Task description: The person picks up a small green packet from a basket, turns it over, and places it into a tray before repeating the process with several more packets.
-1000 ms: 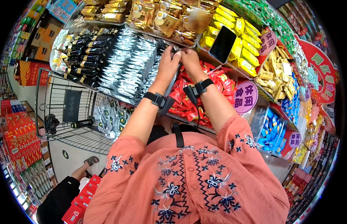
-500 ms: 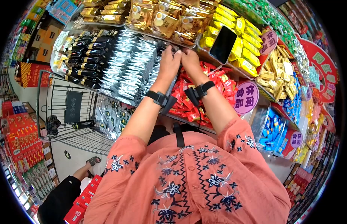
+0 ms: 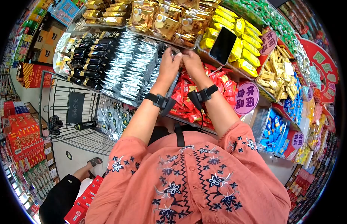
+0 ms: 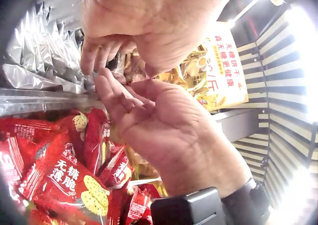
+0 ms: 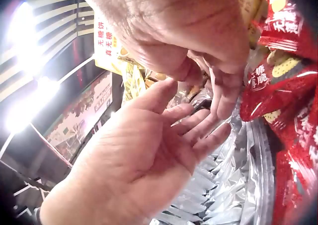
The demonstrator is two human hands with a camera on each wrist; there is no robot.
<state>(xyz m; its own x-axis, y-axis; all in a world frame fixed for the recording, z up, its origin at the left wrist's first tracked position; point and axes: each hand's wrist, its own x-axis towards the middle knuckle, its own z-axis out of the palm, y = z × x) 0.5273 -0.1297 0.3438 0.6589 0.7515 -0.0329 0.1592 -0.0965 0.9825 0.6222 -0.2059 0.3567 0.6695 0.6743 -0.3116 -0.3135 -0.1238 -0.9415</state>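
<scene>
Both the left hand (image 3: 168,69) and the right hand (image 3: 192,66) are open, with loose, softly bent fingers and bare palms. Their fingertips come together; I cannot tell if they touch any packet. The arms stretch forward and lean in, so the wrists are wider apart than the fingers. Each wrist has a black strap (image 3: 155,98). The sleeves (image 3: 123,158) are pink cloth with stitched flowers.

Just beside the left hand are the silver packets (image 3: 123,74), shiny, crinkly and pointy, standing in rows. Below the right hand lie the red packets (image 3: 185,87), puffy and smooth, in a messy heap. A see-through hard wall (image 4: 47,103) stands between them. Past the hands are shiny gold packets (image 3: 166,26). To the right, a flat black phone (image 3: 222,45) leans on plump yellow packets (image 3: 250,52).
</scene>
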